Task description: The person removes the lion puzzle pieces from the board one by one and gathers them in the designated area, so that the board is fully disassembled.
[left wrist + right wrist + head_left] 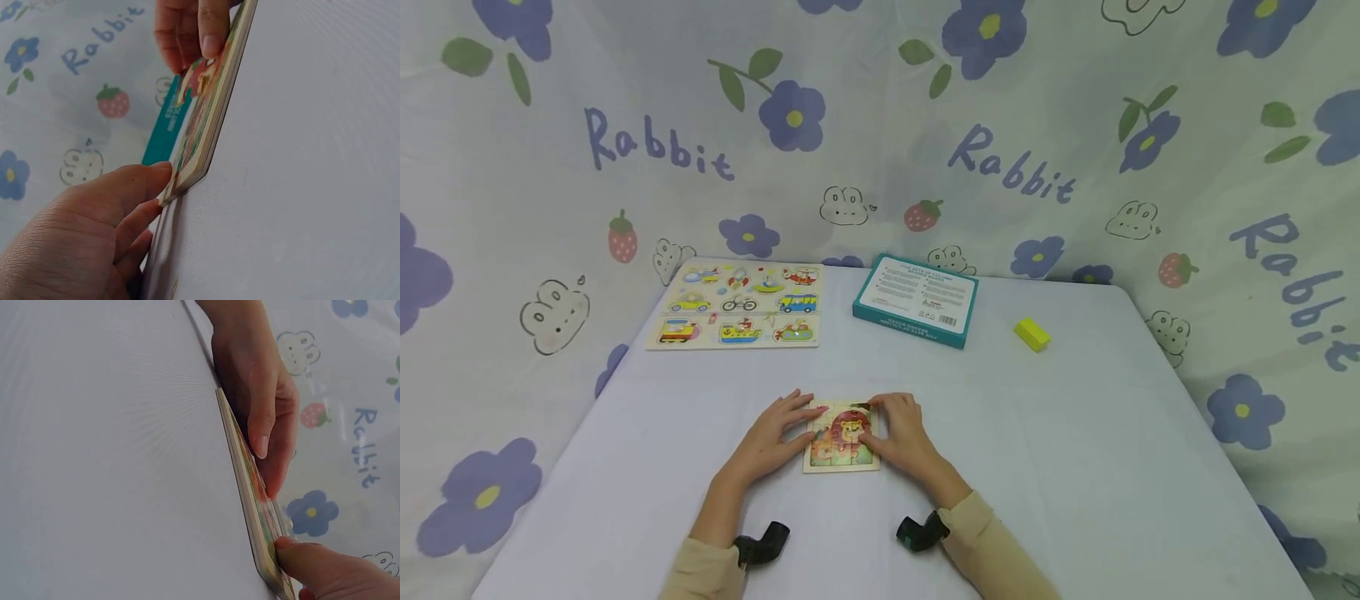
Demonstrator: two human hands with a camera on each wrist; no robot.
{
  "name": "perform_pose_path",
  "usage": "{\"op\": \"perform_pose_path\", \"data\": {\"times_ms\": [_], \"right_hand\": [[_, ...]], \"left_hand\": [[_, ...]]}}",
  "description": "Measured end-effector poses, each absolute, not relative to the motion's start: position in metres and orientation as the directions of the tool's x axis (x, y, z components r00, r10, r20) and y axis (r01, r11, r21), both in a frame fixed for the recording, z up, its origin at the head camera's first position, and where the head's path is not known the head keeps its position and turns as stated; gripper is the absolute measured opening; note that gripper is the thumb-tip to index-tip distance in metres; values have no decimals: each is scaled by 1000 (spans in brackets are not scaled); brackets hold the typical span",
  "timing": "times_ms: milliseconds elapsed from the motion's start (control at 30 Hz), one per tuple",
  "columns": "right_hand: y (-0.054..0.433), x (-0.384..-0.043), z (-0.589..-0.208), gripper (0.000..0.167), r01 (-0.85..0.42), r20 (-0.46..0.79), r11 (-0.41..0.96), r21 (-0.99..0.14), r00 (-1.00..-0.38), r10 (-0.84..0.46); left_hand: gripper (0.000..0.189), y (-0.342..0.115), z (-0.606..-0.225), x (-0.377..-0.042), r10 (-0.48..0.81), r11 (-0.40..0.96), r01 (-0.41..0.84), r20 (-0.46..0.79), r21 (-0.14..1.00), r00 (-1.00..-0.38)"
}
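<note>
A small wooden jigsaw puzzle [842, 458] with a lion picture lies flat on the white table, between both hands. My left hand [772, 437] touches its left side, fingers extended; the index fingertip reaches over the upper left part and the thumb meets the left edge. At the right side, my right hand [906, 433] holds the puzzle with bent fingers at the top right corner and the thumb on the picture. The left wrist view shows the puzzle [203, 147] edge-on, with the left thumb at its near corner. In the right wrist view, the right thumb [290, 550] presses its face.
Behind to the left lies a vehicle puzzle board [741, 312]. A teal and white box [916, 300] lies at the back middle, and a yellow block [1032, 334] sits right of it. A patterned curtain [880, 125] hangs behind the table. Both wrists carry black devices [763, 546].
</note>
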State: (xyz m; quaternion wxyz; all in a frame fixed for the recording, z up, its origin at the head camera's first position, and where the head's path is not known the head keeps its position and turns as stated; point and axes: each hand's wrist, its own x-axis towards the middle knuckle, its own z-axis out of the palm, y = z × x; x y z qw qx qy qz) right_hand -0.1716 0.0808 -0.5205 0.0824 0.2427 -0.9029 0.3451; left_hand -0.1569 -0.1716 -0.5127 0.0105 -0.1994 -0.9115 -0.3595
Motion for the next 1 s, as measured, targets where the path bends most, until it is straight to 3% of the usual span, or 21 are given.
{"op": "perform_pose_path", "data": {"times_ms": [433,733,1000], "right_hand": [[80,-172,-524,46,-538,365,616,-575,-843,-395],[80,-173,-524,32,-579,440,620,-530,-812,-383],[79,-172,-523,31,-557,442,583,-592,-829,-343]], "left_hand": [[35,-170,-513,-157,349,677,369,163,637,-923],[35,-170,-513,-156,344,678,365,163,638,-925],[34,-170,-512,-156,345,679,363,160,638,-925]]}}
